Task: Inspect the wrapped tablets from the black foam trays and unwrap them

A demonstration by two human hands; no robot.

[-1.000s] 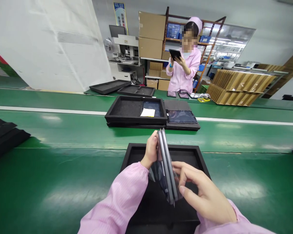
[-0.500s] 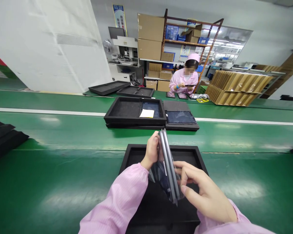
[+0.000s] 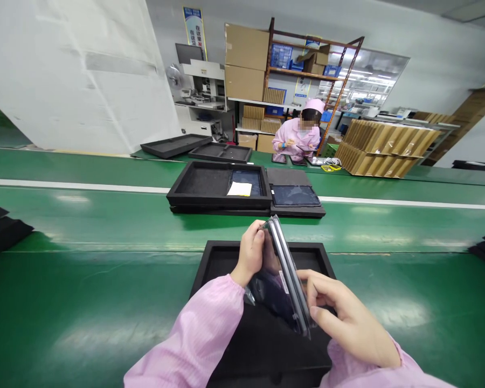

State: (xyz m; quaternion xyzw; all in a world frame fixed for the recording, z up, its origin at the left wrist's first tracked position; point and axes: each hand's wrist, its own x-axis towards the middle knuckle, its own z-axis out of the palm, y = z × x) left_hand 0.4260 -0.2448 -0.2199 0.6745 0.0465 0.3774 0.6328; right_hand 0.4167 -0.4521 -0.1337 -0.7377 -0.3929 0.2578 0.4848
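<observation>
The wrapped tablets [image 3: 289,272] are up in the hands, not laid down; I'd call it partway.
From here, left to right: a black pile [image 3: 4,237] sits at the desk's [image 3: 84,291] left edge; toward the far edge, the far tray [image 3: 202,200] has a tablet [image 3: 248,177] in its right part, a white paper [image 3: 240,189] on it; the left hand [image 3: 251,253] grips the wrapped tablets by their upper end, tilted, above the near tray [image 3: 267,374] at the near edge; another tablet [image 3: 296,195] lies on a foam pad [image 3: 289,177] beside the far tray; the right hand [image 3: 347,315] curls its fingers against the lower end, though whether they pinch the film I can't tell.
</observation>
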